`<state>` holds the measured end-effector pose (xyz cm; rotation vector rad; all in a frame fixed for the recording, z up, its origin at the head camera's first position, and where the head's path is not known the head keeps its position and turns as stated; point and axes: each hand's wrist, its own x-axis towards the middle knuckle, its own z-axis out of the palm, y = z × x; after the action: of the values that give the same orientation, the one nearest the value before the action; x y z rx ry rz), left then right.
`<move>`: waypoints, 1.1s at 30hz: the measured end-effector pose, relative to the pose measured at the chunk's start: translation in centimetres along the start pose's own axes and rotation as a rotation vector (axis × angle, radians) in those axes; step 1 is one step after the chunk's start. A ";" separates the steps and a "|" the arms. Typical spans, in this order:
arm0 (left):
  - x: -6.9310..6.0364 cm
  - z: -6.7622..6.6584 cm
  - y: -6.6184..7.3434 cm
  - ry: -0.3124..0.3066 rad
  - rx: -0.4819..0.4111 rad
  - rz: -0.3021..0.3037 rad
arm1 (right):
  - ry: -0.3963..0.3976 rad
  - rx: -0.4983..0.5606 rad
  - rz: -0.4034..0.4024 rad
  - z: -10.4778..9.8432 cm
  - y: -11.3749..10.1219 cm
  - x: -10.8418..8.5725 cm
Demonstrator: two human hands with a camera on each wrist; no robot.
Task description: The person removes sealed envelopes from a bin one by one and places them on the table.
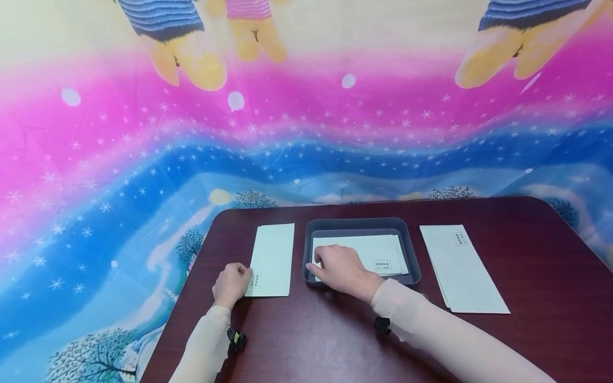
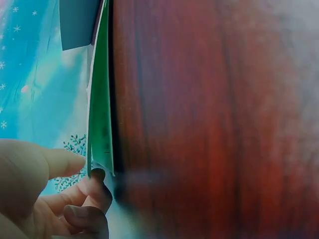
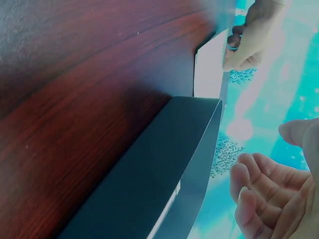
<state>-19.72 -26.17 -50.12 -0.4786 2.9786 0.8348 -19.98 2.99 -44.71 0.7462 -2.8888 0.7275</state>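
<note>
My left hand point(image 1: 232, 284) pinches the near left corner of a white envelope point(image 1: 275, 255) on the left side of the table. In the left wrist view, the thumb and fingers meet at that edge, and the envelope point(image 2: 101, 119) stands slightly apart from another sheet layer beneath. Over the grey tray point(image 1: 414, 274) in the middle hovers my right hand point(image 1: 342, 266), its fingers loosely bent and holding nothing. Several white envelopes point(image 1: 356, 250) with a small printed box lie stacked in the tray, partly covered by that hand. The right wrist view shows the right hand point(image 3: 274, 196) above the tray wall point(image 3: 149, 154).
Right of the tray lies another pile of white envelopes point(image 1: 464, 271), turned at an angle. All stand on a dark red-brown table point(image 1: 330, 340). A colourful printed cloth point(image 1: 306, 117) hangs directly behind the table's far edge.
</note>
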 end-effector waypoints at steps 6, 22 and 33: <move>0.0 0.3 -0.2 0.004 -0.002 0.005 | 0.000 0.010 -0.005 0.2 -0.2 -0.2; 0.1 0.3 -0.2 0.007 0.013 -0.001 | -0.012 0.020 -0.031 0.7 -0.9 0.1; 0.1 -0.4 0.4 0.003 0.009 0.022 | -0.019 0.020 -0.042 0.8 -1.4 0.0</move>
<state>-19.88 -26.11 -49.58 -0.4477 2.9942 0.8234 -19.33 1.54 -44.87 0.8179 -2.8778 0.7491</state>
